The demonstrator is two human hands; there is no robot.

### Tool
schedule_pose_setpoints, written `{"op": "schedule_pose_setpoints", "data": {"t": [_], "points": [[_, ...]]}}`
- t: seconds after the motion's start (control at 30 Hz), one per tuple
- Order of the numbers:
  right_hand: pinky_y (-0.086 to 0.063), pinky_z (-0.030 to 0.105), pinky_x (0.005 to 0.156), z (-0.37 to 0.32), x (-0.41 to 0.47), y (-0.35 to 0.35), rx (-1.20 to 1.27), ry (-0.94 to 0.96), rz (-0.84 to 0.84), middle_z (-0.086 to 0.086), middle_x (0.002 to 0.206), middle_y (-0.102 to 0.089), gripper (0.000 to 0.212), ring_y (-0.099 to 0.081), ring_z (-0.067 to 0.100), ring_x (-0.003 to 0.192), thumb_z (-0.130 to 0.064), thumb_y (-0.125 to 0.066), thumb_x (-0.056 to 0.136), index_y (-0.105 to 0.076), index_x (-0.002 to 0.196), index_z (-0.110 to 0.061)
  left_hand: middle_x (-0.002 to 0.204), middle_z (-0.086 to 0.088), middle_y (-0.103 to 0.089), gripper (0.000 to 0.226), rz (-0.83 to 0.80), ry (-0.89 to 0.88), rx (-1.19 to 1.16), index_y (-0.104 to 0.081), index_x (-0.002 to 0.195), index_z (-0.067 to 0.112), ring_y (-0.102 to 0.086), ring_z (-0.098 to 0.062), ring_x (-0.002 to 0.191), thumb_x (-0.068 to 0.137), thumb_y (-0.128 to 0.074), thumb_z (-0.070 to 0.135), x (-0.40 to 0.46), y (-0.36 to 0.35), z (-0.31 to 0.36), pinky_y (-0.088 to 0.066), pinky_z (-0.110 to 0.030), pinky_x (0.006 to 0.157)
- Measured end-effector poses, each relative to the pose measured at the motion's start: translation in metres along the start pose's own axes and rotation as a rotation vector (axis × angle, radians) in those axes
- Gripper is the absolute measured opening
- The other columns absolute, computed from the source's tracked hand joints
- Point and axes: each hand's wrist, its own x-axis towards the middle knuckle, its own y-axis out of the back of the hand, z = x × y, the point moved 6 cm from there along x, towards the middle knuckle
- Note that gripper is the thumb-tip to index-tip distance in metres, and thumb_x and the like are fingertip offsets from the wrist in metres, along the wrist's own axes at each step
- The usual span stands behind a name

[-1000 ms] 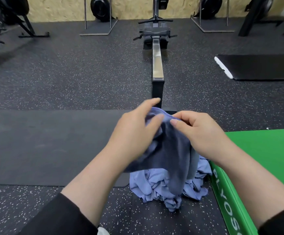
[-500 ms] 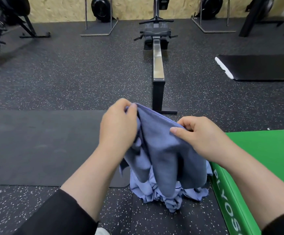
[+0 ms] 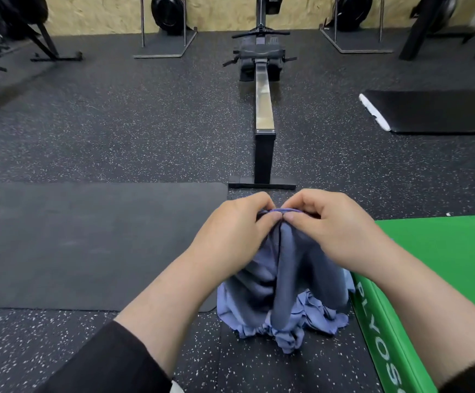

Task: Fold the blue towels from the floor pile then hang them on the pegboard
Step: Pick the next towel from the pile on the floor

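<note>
Over the speckled gym floor (image 3: 117,131), left hand (image 3: 230,236) and right hand (image 3: 335,231) pinch one blue towel's (image 3: 284,268) top edge together, likely matching corners for a fold, above the floor pile (image 3: 312,316).

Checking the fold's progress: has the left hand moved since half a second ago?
Yes. The left hand moved right, toward the green foam box, meeting the right hand.

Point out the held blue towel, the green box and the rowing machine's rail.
held blue towel (image 3: 290,268): head view, on the hanging fold below both hands.
green box (image 3: 440,251): head view, on its bare top face.
rowing machine's rail (image 3: 264,100): head view, midway along the silver beam.
</note>
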Motion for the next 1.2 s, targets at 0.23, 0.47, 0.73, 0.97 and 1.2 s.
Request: {"op": "schedule_pose_setpoints", "data": {"t": [0.23, 0.47, 0.73, 0.97, 1.2], "points": [[-0.032, 0.02, 0.051, 0.007, -0.002, 0.006, -0.088, -0.082, 0.003, -0.007, 0.058, -0.058, 0.017, -0.038, 0.003, 0.049, -0.029, -0.069, 0.093, -0.069, 0.079, -0.019, 0.08, 0.006, -0.063, 0.021, 0.369, 0.264, -0.027, -0.058, 0.088, 0.023, -0.06, -0.029, 0.089, 0.101, -0.052, 0.037, 0.001, 0.036, -0.031, -0.04, -0.035, 0.071], [-0.043, 0.018, 0.066, -0.004, -0.002, 0.0, -0.099, -0.006, 0.001, -0.017, 0.075, -0.069, 0.011, -0.054, -0.001, 0.066, -0.022, -0.066, 0.094, -0.071, 0.087, -0.028, 0.098, 0.009, -0.069, 0.035, -0.069, 0.018, -0.012, -0.054, 0.135, 0.044, -0.06, -0.013, 0.088, 0.1, -0.056, 0.041, -0.005, 0.001, 0.004, -0.041, -0.024, 0.069], [-0.038, 0.031, 0.058, 0.002, -0.003, 0.01, -0.081, -0.088, 0.026, -0.009, 0.061, -0.064, 0.019, -0.043, 0.002, 0.054, -0.033, -0.075, 0.087, -0.07, 0.074, -0.02, 0.082, 0.008, -0.067, 0.017, 0.169, 0.152, 0.015, -0.06, 0.086, 0.027, -0.061, -0.022, 0.088, 0.1, -0.054, 0.035, 0.004, 0.014, -0.019, -0.048, -0.035, 0.077], [-0.026, 0.021, 0.046, 0.005, -0.006, 0.017, -0.128, -0.2, 0.04, -0.009, 0.047, -0.041, 0.032, -0.032, 0.006, 0.044, -0.033, -0.071, 0.09, -0.065, 0.07, -0.009, 0.079, 0.008, -0.066, 0.019, 0.229, 0.203, 0.002, -0.06, 0.086, 0.025, -0.06, -0.023, 0.086, 0.1, -0.054, 0.035, 0.002, 0.022, -0.029, -0.048, -0.036, 0.076], [-0.03, 0.034, 0.057, 0.012, -0.007, 0.018, 0.063, -0.275, 0.133, -0.003, 0.06, -0.044, 0.035, -0.034, 0.01, 0.056, -0.032, -0.064, 0.093, -0.06, 0.073, -0.003, 0.08, 0.01, -0.068, 0.015, 0.219, 0.297, -0.299, -0.07, 0.102, 0.026, -0.056, -0.003, 0.063, 0.094, -0.058, 0.022, 0.005, 0.024, -0.028, -0.04, -0.019, 0.059]]}}
